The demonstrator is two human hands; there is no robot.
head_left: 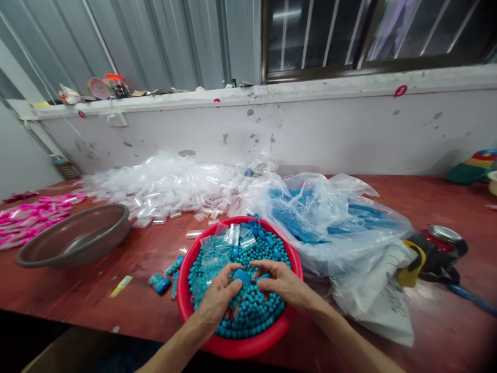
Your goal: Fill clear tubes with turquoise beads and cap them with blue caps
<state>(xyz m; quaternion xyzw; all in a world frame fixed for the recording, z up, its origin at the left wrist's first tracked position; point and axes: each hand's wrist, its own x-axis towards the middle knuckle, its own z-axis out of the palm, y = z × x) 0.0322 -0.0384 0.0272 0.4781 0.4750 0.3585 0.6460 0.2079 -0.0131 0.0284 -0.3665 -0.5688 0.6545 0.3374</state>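
A red basin (291, 248) full of teal beads (252, 311) stands before me on the table. Over the beads, my left hand (217, 298) pinches a small clear case with a blue end (243, 277). Facing it, my right hand (285, 285) has thumb and fingers closed on a small blue plastic piece (262, 278), whose exact kind I cannot make out. Several clear plastic cases (234, 235) lie on the beads at the back left of the basin. Behind them are loose blue plastic pieces (256, 225).
Left of the basin lie filled cases with blue ends (160, 283). Beyond them are a grey-brown bowl (77, 235), pink pieces (39, 215) and a heap of clear cases (166, 181). A plastic bag of blue pieces (330, 212) and a dark jar-like object (442, 248) occupy the right.
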